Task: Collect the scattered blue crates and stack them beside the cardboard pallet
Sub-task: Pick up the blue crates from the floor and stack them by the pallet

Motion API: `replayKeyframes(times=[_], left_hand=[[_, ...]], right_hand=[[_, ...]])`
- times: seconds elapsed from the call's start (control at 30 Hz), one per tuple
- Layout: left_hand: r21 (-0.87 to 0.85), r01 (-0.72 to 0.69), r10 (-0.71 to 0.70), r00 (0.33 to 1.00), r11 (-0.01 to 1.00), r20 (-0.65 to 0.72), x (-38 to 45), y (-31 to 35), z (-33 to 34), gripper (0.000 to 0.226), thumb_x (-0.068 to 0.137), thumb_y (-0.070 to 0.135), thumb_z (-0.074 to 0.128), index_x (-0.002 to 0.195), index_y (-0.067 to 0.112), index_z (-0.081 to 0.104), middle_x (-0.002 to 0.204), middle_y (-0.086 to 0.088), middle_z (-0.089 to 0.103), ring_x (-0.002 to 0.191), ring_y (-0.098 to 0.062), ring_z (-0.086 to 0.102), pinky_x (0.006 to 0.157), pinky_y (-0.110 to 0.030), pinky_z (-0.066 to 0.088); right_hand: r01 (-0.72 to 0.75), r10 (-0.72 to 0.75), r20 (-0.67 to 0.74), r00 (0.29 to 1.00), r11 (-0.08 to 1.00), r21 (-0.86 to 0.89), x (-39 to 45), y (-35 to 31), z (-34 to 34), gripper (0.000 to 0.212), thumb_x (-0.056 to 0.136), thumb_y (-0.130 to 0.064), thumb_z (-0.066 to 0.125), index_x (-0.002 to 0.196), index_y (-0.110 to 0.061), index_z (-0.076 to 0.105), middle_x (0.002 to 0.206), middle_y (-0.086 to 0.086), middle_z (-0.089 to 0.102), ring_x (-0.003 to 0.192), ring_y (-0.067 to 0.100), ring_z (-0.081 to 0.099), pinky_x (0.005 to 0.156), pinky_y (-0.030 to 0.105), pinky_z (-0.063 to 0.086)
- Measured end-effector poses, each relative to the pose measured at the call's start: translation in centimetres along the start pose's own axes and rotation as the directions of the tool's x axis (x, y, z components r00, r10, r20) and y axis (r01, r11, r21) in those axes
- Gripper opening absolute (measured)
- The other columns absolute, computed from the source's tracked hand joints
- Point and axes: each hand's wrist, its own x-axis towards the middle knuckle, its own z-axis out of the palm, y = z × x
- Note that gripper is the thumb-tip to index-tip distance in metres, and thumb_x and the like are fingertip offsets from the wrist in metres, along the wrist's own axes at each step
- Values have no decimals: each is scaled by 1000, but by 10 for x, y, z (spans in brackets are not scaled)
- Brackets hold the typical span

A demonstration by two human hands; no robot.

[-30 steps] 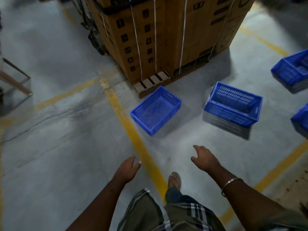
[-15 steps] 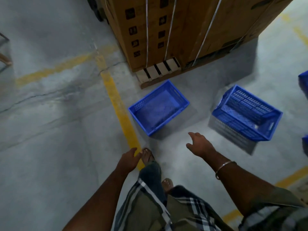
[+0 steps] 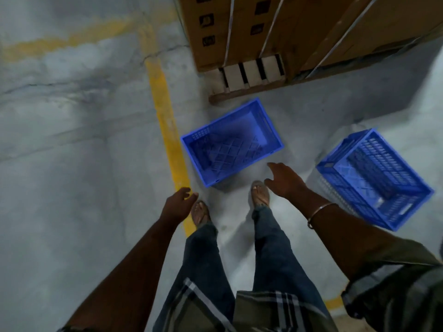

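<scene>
- Nearest: two sandalled feet on the concrete floor, beside a yellow line.
- Left hand low and empty, fingers loosely apart. Right hand also empty, fingers spread, reaching toward the near crate without touching it.
- Count: two blue crates in view. The near one sits upright just ahead of the feet; the second crate lies well apart to the right, resting on pale mesh I cannot identify.
- Farthest: one strapped cardboard pallet, just beyond the near crate.
- Step, as judged: the approach to pick up. Next move calls for bending, taking opposite rims with both hands, and lifting.
</scene>
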Motion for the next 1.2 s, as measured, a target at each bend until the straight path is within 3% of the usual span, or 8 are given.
replayKeyframes(times=[0.27,0.4,0.6,0.7,0.8,0.87,1.03,1.2], left_hand=[[-223,81,-73,996,972,41,107,25,91,47,97,39,60,138,17,57,140,-6,60,129,-23,54,97,-27,36],[-320,97,-117,992,942,-44,202,1,130,61,95,36,65,148,13,46,152,-9,49,137,-23,47,112,-35,37],[-23,84,-87,981,996,-173,319,-72,171,88,96,31,64,157,-1,10,165,-20,14,152,-35,19,121,-42,20],[65,110,-95,976,992,-196,361,-88,183,93,96,39,61,159,5,1,157,-25,34,133,-47,46,99,-53,44],[154,157,-98,938,976,-331,389,-91,190,87,92,39,66,152,0,16,120,-38,58,101,-54,60,74,-54,48],[167,155,-71,903,974,-424,395,-95,191,64,88,31,71,131,-1,36,100,-38,61,90,-55,60,67,-53,46],[-16,168,-151,837,986,-526,375,-91,177,42,85,26,67,118,6,51,99,-35,64,93,-55,59,75,-55,47],[-121,188,-223,799,975,-558,281,-73,124,58,71,36,44,119,6,59,103,-35,64,99,-54,58,81,-54,48]], right_hand=[[55,-50,72,996,996,-66,143,63,14,72,89,-41,57,152,-18,31,150,12,43,137,31,42,110,46,39],[-7,7,-7,1000,997,-81,240,108,44,73,87,-38,65,149,-10,37,149,19,45,135,35,45,112,43,38],[16,-42,-159,986,987,-160,365,167,85,89,79,-43,58,153,-6,26,153,21,35,138,40,40,108,52,40],[3,-108,-247,963,921,-390,402,171,100,83,89,-23,58,155,1,15,156,27,27,132,46,44,97,55,46],[-114,-66,-365,929,886,-450,429,162,114,73,93,-10,48,154,5,10,131,29,49,92,46,64,65,51,52],[-161,-58,-422,905,871,-464,436,161,120,71,92,-3,46,152,7,12,109,26,55,73,41,64,55,47,50],[-143,-90,-429,899,865,-482,415,146,105,60,97,-5,32,154,0,15,106,27,54,80,43,62,59,51,49],[-68,-41,-280,959,928,-367,339,109,63,52,101,-24,23,152,-16,20,123,24,47,106,46,53,73,48,39]])
